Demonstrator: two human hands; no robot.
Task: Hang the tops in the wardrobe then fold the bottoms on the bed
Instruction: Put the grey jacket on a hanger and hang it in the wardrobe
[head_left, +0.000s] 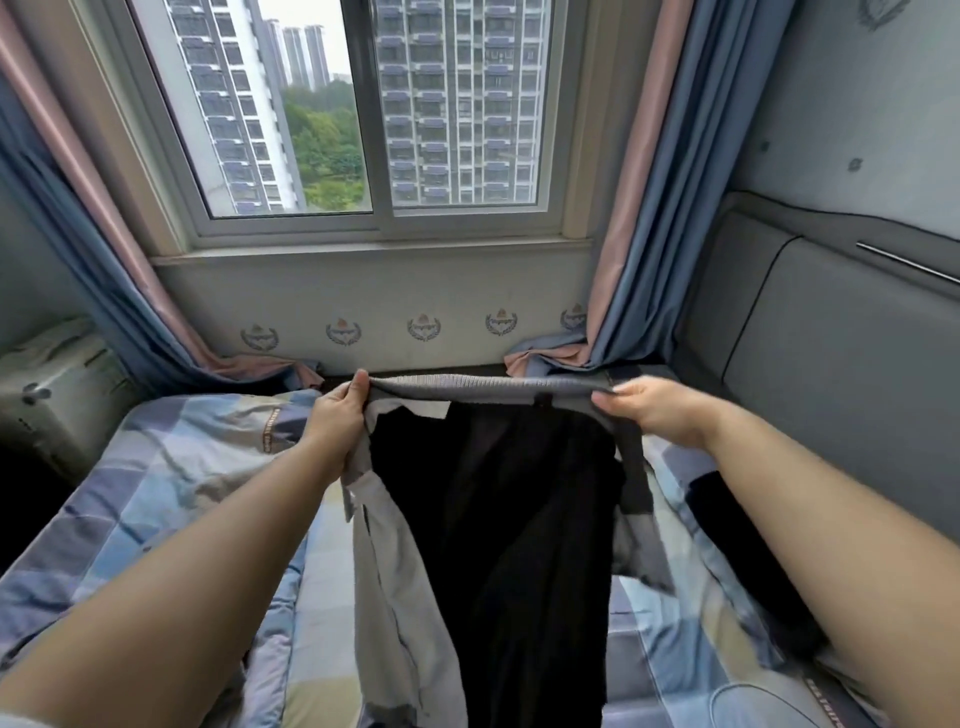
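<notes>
I hold up a pair of dark trousers (519, 519) with a grey ribbed waistband (483, 385) and pale inner pocket lining, stretched wide above the bed (171, 493). My left hand (340, 415) pinches the waistband's left end. My right hand (652, 408) pinches its right end. The legs hang down toward me over the checked blue quilt. Another dark garment (748, 561) lies on the quilt at the right, partly under my right forearm.
A window (363, 114) with blue and pink curtains (623, 234) faces me beyond the bed. The grey padded headboard (831, 364) runs along the right. A pale box-like object (57, 384) stands at the left beside the bed.
</notes>
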